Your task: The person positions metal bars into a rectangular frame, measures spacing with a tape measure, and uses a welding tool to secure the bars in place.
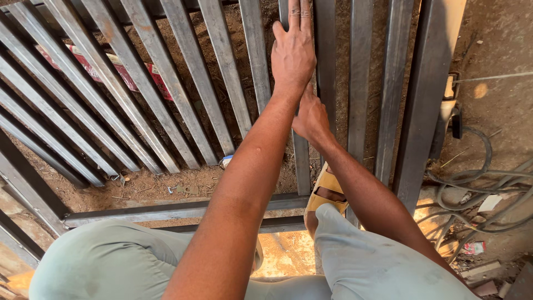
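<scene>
- Bare dirt ground beneath grey steel gate frame of parallel flat bars.
- Left hand flat, fingers together, on centre bar.
- Right hand just below, grip hidden.
- Likely heavy, rigid; hold along bar edges.

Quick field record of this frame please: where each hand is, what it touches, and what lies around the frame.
left hand: flat, palm down on an upright bar
right hand: lower on the same bar, grip hidden
frame: grey steel bars lying on dirt
foot: yellow sandal between bars
right side: cables on ground
under the bars: red wrapper
</scene>
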